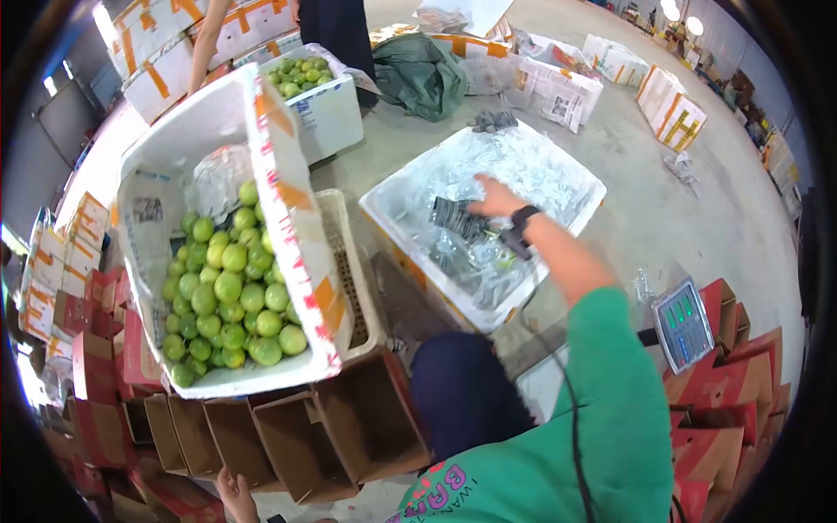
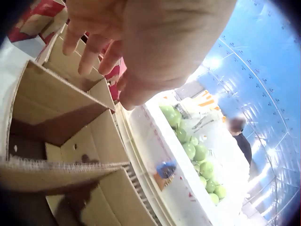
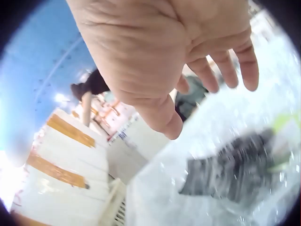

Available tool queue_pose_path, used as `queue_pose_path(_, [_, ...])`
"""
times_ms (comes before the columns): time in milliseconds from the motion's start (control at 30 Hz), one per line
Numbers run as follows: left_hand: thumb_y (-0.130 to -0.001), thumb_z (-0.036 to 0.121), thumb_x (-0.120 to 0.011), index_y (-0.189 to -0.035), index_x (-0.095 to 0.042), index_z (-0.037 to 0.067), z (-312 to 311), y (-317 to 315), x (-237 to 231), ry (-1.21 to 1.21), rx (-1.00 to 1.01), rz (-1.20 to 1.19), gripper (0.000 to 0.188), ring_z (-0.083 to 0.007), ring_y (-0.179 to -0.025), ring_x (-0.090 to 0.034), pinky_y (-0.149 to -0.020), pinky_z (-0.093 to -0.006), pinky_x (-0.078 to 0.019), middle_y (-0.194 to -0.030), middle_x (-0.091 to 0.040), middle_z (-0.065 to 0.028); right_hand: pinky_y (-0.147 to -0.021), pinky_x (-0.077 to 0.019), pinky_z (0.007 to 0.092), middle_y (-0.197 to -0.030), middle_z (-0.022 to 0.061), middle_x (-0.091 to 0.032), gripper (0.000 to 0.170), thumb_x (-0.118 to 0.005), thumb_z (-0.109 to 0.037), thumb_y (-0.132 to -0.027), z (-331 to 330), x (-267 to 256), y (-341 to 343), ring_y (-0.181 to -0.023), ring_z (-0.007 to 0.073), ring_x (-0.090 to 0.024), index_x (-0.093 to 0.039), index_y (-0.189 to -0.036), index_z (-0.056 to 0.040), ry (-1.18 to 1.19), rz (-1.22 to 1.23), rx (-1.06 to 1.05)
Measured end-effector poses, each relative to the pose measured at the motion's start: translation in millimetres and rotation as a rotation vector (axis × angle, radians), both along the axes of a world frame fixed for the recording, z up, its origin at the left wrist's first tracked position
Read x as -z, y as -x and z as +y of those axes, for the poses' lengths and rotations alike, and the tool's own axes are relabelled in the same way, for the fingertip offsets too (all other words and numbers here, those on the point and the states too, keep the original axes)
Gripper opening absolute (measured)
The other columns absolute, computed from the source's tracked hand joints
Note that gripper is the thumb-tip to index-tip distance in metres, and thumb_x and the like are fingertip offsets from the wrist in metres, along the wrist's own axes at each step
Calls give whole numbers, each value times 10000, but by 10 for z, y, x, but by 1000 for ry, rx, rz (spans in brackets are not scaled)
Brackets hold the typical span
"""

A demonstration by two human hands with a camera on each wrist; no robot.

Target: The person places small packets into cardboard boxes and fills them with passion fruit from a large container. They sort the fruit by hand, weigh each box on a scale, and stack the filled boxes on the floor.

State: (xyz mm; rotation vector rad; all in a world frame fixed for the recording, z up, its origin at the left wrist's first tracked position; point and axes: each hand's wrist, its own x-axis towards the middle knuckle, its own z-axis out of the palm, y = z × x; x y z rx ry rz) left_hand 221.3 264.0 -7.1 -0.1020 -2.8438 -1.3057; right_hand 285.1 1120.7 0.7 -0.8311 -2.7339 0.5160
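1. The right hand (image 1: 499, 197) is hanging above the low foam box (image 1: 418, 272), its grip wide, fingers loosely extended and holding nothing.
2. Just beside its fingers, a dark striped bundle (image 1: 458, 218) is lying inside that box, toward its left edge; I cannot tell whether they are touching.
3. Clear plastic wrapping (image 1: 540, 179) is filling the box around the bundle.
4. A second dark bundle (image 1: 494, 120) is resting at the box's far corner.
5. The left hand (image 1: 235, 497) is hovering beside the near edge of the cardboard boxes (image 1: 296, 436), its grip loose and carrying nothing.
6. Beyond those boxes, green fruit (image 1: 228, 286) is heaping toward the near end of a tall foam box (image 1: 301, 209).
7. A scale (image 1: 683, 324) is showing green digits at the right.
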Motion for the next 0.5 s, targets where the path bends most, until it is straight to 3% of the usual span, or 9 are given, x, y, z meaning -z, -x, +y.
queue_pose_path(67, [-864, 176, -616, -1228, -528, 67, 912, -304, -628, 226, 5, -95, 390, -311, -1013, -547, -865, -384, -452, -1223, -527, -158, -915, -439, 427, -1175, 229, -523, 549, -624, -278, -733, -276, 149, 96, -1103, 404, -505, -491, -1230, -87, 11, -320, 4])
queue_pose_path(133, [-867, 160, -607, -1223, -531, 61, 1384, -250, -920, 400, 137, 16, 377, -312, -1005, -550, -864, -382, -450, -1209, -537, -152, -902, -442, 444, -1128, 211, -562, 364, -557, -196, -756, -371, 560, 194, -1080, 370, -533, -587, -1093, -61, -52, -480, -92])
queue_pose_path(267, [-850, 198, -626, -1256, -489, 17, 1718, 22, -1170, 701, 381, 147, 465, -323, -1030, -547, -861, -377, -462, -1224, -521, -186, -752, -477, 440, -896, 180, -628, 201, -528, -135, -738, -144, 269, 209, -886, 370, -598, -621, -897, -52, 118, -259, -343])
queue_pose_path(300, [-784, -22, -579, -1129, -538, -24, 1852, 46, -1130, 465, 279, 164, 347, -215, -982, -570, -844, -298, -461, -1076, -544, -138, -703, -474, 444, -837, 189, -621, 180, -511, -129, -737, 39, 193, 240, -835, 380, -597, -608, -870, -57, 157, -186, -375])
queue_pose_path(333, [-784, -22, -579, -1129, -538, -24, 1924, 45, -1190, 494, 273, 152, 347, -215, -982, -570, -844, -298, -461, -1076, -544, -138, -677, -460, 447, -823, 196, -612, 155, -521, -131, -732, 291, 96, 288, -795, 388, -586, -582, -839, -36, 203, -64, -391])
queue_pose_path(400, [-776, -28, -577, -1089, -562, -30, 2250, 61, -1285, 530, 270, 67, 313, -246, -1031, -565, -885, -329, -455, -1113, -543, -155, -657, -453, 444, -790, 191, -601, 123, -544, -123, -727, 798, -180, 253, -769, 379, -580, -559, -801, -26, 149, 188, -225])
queue_pose_path(433, [-771, -30, -580, -1084, -568, -25, 2341, 50, -1264, 511, 251, 30, 313, -238, -1018, -566, -873, -322, -457, -1123, -542, -147, -664, -456, 450, -800, 209, -599, 130, -540, -125, -730, 1117, -303, 187, -779, 380, -586, -559, -797, -15, 190, 167, -133])
queue_pose_path(467, [-771, -30, -580, -1084, -568, -25, 2410, 40, -1232, 525, 246, 25, 313, -238, -1018, -566, -873, -322, -457, -1123, -542, -147, -675, -467, 448, -827, 223, -620, 151, -540, -114, -725, 1392, -278, 167, -800, 381, -603, -593, -825, -15, 21, 232, 124])
queue_pose_path(500, [-758, -14, -595, -1072, -576, -19, 2472, 28, -1202, 538, 263, 18, 315, -277, -1025, -559, -873, -339, -451, -1125, -544, -172, -693, -482, 441, -861, 223, -638, 179, -551, -115, -731, 1620, -359, 67, -815, 372, -623, -627, -859, -15, 25, 130, 299])
